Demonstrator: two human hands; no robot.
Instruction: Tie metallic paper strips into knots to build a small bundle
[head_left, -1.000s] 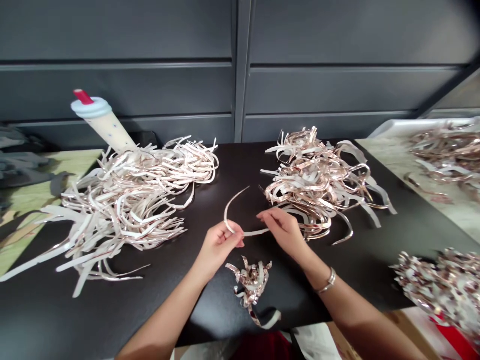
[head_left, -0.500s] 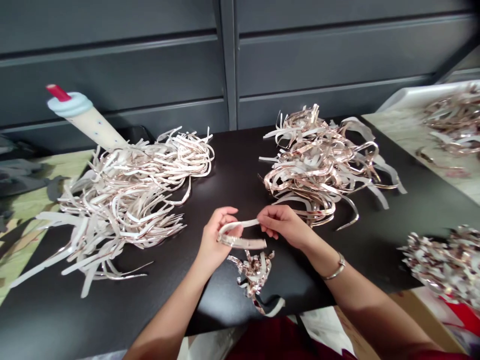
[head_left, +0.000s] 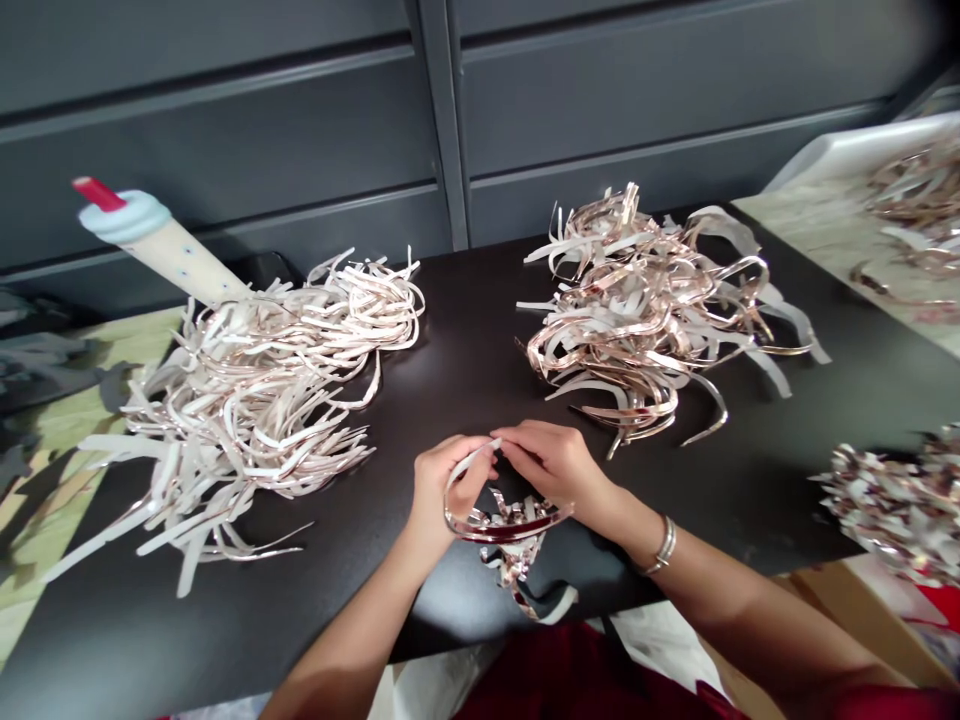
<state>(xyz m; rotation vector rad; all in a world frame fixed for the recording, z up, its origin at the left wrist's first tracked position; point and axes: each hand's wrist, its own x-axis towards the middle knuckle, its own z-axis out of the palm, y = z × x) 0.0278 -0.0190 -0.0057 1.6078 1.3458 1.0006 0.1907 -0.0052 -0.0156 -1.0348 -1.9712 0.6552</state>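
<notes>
A narrow strip, white on one face and shiny rose-gold on the other, curves in a loop between my hands. My left hand is closed round it. My right hand pinches its white end with thumb and fingertips, close to the left fingers. The strip's other end hangs toward the right, below my right hand. Underneath, on the black table, lies a small heap of short crumpled shiny scraps, partly hidden by the loop.
Long strips form a large pile at left and another pile at right on the black table. A cup-shaped object with a red straw leans behind the left pile. Crumpled scraps lie at the right edge.
My right hand has moved left, bringing the strip's end against my left fingers. The strip's loop has turned, and its free end now reaches farther right. The camera view has shifted slightly.
</notes>
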